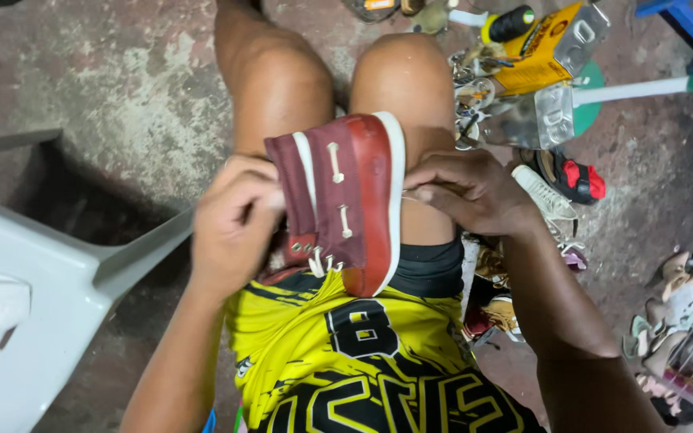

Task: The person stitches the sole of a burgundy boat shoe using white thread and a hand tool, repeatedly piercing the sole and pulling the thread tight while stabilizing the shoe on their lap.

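A maroon boat shoe (345, 200) with a red side, white sole edge and white laces rests on my lap, on its side between my knees. My left hand (230, 224) grips the shoe's opening from the left, fingers curled over its upper edge. My right hand (467, 191) is closed against the white sole edge on the right, pinching something thin that I cannot make out. I am seated, wearing a yellow and black jersey (346, 361) and black shorts.
A white plastic chair (34, 297) stands at the left. On the concrete floor to the right lie a yellow can (543, 52), metal tins (539, 120), a white and red shoe pair (563, 188), a green and white handle (651, 88) and several loose shoes (683, 313).
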